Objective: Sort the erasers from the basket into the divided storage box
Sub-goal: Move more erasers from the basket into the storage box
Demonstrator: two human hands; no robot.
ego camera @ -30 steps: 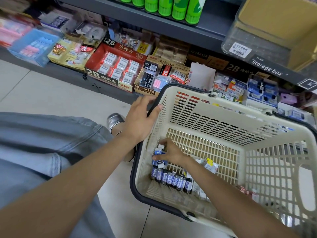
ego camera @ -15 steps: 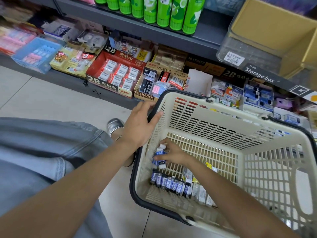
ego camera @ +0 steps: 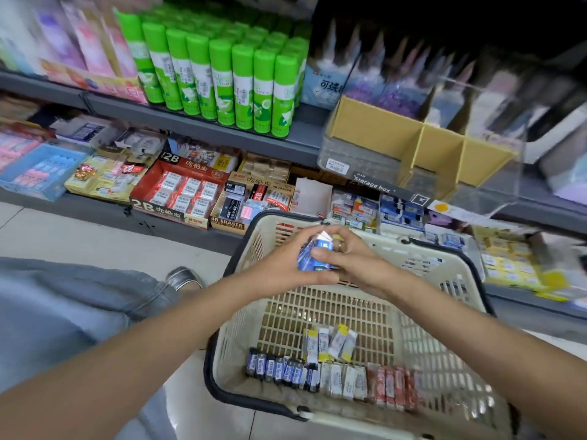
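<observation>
I hold a bunch of blue erasers [ego camera: 314, 257] between both hands above the basket [ego camera: 470, 315]: my left hand [ego camera: 279, 265] cups them from the left, my right hand [ego camera: 352, 260] curls round them from the right. More erasers [ego camera: 333, 373] lie in rows on the basket floor. The divided storage box [ego camera: 422, 150] sits on the shelf [ego camera: 222, 128] above.

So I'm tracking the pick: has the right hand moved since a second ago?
Yes. The right hand has risen from the basket floor to above its far rim, gripping blue erasers together with the left hand.
</observation>
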